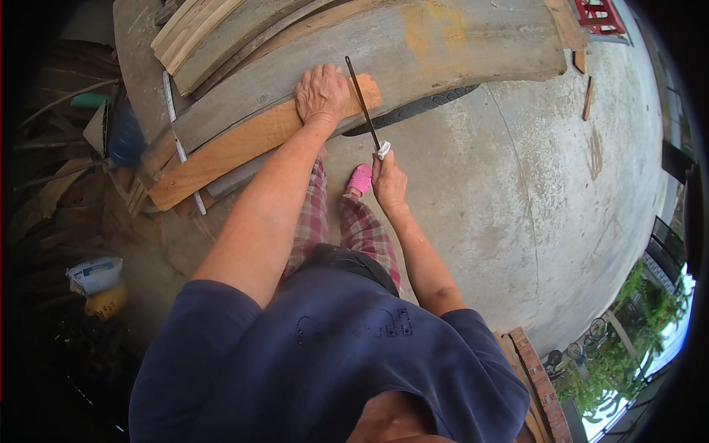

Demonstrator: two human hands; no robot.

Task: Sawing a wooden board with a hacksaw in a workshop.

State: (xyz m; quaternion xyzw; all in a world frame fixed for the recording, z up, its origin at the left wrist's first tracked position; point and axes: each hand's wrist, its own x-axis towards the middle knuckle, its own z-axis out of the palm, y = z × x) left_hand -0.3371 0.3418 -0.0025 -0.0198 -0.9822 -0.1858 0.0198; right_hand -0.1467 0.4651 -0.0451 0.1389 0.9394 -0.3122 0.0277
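Note:
My left hand [323,94] lies on an orange-brown wooden plank [244,140], its fingers reaching over onto the grey board behind. It presses from above and is not wrapped round the wood. In my right hand [389,179] is a slim dark hand saw [362,103], seen almost edge-on, with a white piece by the grip. The saw's long bar slants up and left across the plank's right end, its tip over the thick grey board [480,48]. Whether its edge touches the wood cannot be told.
More boards [244,37] are stacked at the far left, near a pale rod [179,148]. A dark tyre [421,107] shows under the grey board. Scrap wood and a white-and-yellow bag [100,284] lie left. Concrete floor [502,199] spreads right, with a red rack [600,16] beyond.

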